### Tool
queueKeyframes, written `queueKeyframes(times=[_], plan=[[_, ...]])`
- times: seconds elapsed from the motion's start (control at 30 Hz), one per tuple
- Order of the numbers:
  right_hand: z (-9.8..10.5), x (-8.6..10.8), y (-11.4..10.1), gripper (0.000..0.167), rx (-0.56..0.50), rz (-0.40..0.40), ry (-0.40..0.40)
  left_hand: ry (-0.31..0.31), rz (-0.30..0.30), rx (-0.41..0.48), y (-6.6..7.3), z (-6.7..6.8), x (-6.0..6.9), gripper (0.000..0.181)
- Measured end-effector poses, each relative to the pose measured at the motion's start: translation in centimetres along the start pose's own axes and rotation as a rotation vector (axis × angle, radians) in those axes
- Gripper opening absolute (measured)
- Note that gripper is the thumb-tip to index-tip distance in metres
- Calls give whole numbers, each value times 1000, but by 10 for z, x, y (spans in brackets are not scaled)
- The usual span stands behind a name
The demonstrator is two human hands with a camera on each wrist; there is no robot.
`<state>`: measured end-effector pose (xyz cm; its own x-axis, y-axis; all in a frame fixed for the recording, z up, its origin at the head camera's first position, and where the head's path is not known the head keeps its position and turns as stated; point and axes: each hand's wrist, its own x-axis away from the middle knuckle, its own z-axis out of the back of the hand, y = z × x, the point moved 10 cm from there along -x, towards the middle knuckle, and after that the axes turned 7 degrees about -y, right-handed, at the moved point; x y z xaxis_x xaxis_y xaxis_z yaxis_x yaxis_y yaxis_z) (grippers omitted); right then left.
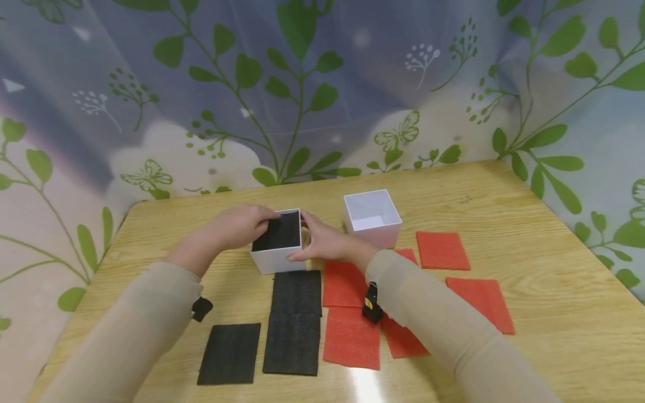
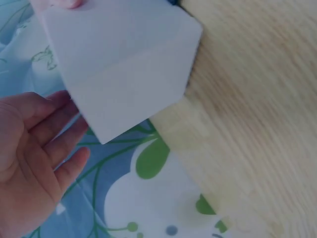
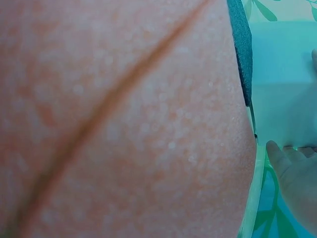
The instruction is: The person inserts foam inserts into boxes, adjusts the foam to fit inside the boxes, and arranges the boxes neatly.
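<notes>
Beige sleeves (image 1: 132,330) come in from the near edge, and both hands meet at a white box (image 1: 278,261). The left hand (image 1: 237,228) reaches over the left rim, thumb and index touching a black square (image 1: 282,232) inside; its other fingers extend loosely beside the outer wall. The right hand (image 1: 325,242) grips the box's right side, thumb on the front. To the right stands a second box (image 1: 378,236), showing its pale floor. Nearer lie 3 black squares (image 1: 229,355), 2 of them overlapping, and at least 5 red squares (image 1: 481,302), some partly hidden by the right forearm. Everything rests on a wood-grain worktop (image 1: 463,196), backed by a curtain (image 1: 347,84) printed with green leaves and butterflies.
</notes>
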<state>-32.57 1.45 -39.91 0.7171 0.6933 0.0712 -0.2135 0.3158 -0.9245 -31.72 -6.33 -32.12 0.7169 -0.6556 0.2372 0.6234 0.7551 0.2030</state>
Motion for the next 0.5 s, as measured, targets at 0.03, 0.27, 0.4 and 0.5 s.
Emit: queueKeyframes(times=[0.03,0.27,0.4,0.5], plan=[[0,0,1,86,4,-5,2,-15,6,-13,-1,-2,0,35],[1,0,-1,87,14,2,-1,-26,24,-61,-1,-8,-2,38],[0,1,0,89,-1,-4,-12,-35,24,-81,4,-10,-4,39],[-1,1,-1,89,5,-10,-19,-40,27,-80,6,-11,-7,39]])
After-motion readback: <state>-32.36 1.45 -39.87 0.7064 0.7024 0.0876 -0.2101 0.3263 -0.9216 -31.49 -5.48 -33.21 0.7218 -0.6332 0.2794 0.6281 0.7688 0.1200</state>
